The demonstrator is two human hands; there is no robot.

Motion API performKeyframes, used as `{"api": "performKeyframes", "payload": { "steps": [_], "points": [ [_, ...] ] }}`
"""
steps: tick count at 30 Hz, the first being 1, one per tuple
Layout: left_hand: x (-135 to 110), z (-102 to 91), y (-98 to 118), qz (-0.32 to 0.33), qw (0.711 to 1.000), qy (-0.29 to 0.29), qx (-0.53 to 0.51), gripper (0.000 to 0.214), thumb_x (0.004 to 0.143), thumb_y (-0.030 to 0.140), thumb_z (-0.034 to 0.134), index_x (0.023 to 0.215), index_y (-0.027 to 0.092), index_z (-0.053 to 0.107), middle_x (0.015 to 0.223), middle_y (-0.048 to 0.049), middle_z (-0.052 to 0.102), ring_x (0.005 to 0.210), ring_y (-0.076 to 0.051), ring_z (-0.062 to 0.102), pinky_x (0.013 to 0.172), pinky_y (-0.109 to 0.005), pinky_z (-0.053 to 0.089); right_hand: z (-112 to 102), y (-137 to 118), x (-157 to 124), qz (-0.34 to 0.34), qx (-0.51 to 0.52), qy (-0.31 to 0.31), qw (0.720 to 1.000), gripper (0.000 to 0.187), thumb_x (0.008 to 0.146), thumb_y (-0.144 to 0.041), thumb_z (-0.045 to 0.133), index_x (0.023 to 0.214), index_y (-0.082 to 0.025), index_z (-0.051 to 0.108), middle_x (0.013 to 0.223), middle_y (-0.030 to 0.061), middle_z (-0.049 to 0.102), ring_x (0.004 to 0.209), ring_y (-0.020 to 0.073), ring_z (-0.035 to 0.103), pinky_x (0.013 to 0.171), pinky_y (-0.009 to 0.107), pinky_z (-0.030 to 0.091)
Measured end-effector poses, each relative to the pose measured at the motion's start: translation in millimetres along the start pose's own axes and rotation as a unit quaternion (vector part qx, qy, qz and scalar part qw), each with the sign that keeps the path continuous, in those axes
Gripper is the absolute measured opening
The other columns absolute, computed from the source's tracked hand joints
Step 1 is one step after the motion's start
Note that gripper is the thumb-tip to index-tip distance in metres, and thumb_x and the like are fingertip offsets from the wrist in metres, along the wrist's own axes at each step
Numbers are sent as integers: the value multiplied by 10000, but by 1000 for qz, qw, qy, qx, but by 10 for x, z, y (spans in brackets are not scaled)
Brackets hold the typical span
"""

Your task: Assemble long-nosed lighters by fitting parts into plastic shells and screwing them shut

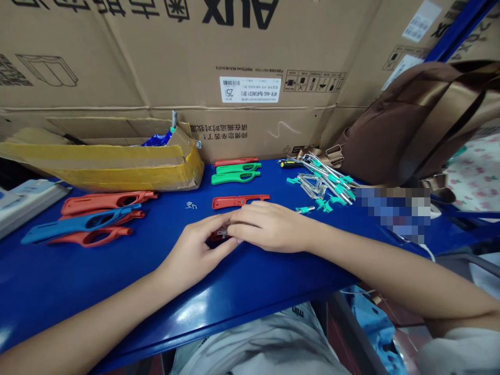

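Both my hands meet at the middle of the blue table (78,281). My left hand (195,255) and my right hand (269,226) are closed together on a red plastic handle piece (217,236), mostly hidden under the fingers. Just behind them lies a red handle shell (240,201). Farther back lie two green shells (235,173) and another red one (235,162).
A pile of metal rods with teal fittings (326,183) lies at the right. Red and blue shells (89,221) lie at the left. A taped cardboard box (105,166) stands at the back left, a brown bag (414,125) at the right, big cartons behind.
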State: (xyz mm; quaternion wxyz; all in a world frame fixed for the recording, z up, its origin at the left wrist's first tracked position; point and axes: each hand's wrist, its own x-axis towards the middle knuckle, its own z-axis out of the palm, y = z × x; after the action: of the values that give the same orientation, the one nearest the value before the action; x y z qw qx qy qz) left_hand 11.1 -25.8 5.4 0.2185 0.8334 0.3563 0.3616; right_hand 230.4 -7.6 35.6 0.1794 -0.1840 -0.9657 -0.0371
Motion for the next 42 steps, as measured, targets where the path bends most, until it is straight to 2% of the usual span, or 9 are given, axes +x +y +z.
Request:
{"api": "performKeyframes", "payload": {
  "steps": [5, 8, 14, 18, 25, 29, 33, 37, 42],
  "points": [
    [-20, -8, 31, 14, 1000, -14, -14, 198, 960, 265, 666, 1136, 225, 747, 1029, 7, 789, 885, -137, 744, 816, -204, 580, 73, 42, -93, 9, -32, 58, 998, 229, 1067, -285, 435, 1178, -171, 599, 1039, 92, 711, 939, 210, 637, 782, 330, 472],
    [-4, -37, 33, 12, 1000, -17, -9, 206, 974, 278, 649, 1147, 228, 750, 1097, -2, 787, 960, -145, 747, 863, -203, 573, 36, 131, -147, 40, -14, 76, 996, 329, 1027, -357, 535, 1258, -123, 537, 1118, 144, 693, 981, 243, 634, 794, 361, 480],
    [18, -58, -9, -20, 999, 18, 27, 245, 989, 354, 618, 1151, 208, 729, 1070, -27, 789, 919, -168, 748, 790, -225, 572, -53, 217, -213, 114, -5, -26, 993, 200, 1007, -325, 544, 1069, -157, 633, 1108, 100, 656, 786, 181, 608, 677, 309, 440],
    [10, -44, -14, -37, 998, 23, 35, 246, 994, 360, 606, 1155, 207, 713, 990, -16, 783, 855, -159, 735, 766, -237, 557, -38, 175, -225, 114, -1, -32, 993, 179, 996, -341, 564, 1007, -184, 651, 1063, 56, 673, 799, 166, 625, 677, 293, 430],
    [0, -58, -24, -80, 997, 16, -3, 227, 1011, 368, 576, 1164, 220, 657, 1043, -6, 773, 925, -158, 730, 815, -249, 539, -138, 177, -243, 198, 17, 64, 978, 190, 987, -204, 533, 1127, -197, 661, 1007, 34, 752, 809, 162, 677, 686, 275, 435],
    [-3, -77, -25, -81, 996, -2, -23, 202, 1055, 349, 484, 1123, 212, 616, 1026, -6, 743, 944, -149, 697, 871, -266, 504, -182, 247, -283, 223, 86, 94, 966, 234, 931, -129, 549, 1116, -197, 674, 942, 7, 743, 670, 116, 599, 639, 250, 421],
    [-22, -112, 2, -105, 994, -20, -16, 260, 1090, 349, 356, 1045, 206, 569, 886, 8, 642, 798, -138, 606, 760, -267, 459, -115, 262, -278, 207, 173, 34, 962, 139, 902, -138, 594, 989, -192, 687, 909, 3, 674, 702, 110, 559, 646, 241, 423],
    [-18, -155, 9, -139, 990, -29, -26, 312, 1097, 357, 292, 955, 210, 527, 851, 16, 581, 771, -140, 554, 719, -271, 425, -43, 222, -259, 207, 228, -42, 950, 147, 914, -146, 588, 1025, -209, 661, 1023, 14, 642, 838, 126, 593, 732, 255, 451],
    [112, -163, -44, -76, 989, -121, 23, 106, 984, 278, 516, 909, 204, 524, 797, 26, 580, 722, -151, 533, 661, -282, 404, -95, 189, -263, 246, 249, -80, 933, 247, 881, -65, 567, 1048, -240, 623, 1066, -5, 630, 907, 129, 585, 766, 255, 440]
  ]
}}
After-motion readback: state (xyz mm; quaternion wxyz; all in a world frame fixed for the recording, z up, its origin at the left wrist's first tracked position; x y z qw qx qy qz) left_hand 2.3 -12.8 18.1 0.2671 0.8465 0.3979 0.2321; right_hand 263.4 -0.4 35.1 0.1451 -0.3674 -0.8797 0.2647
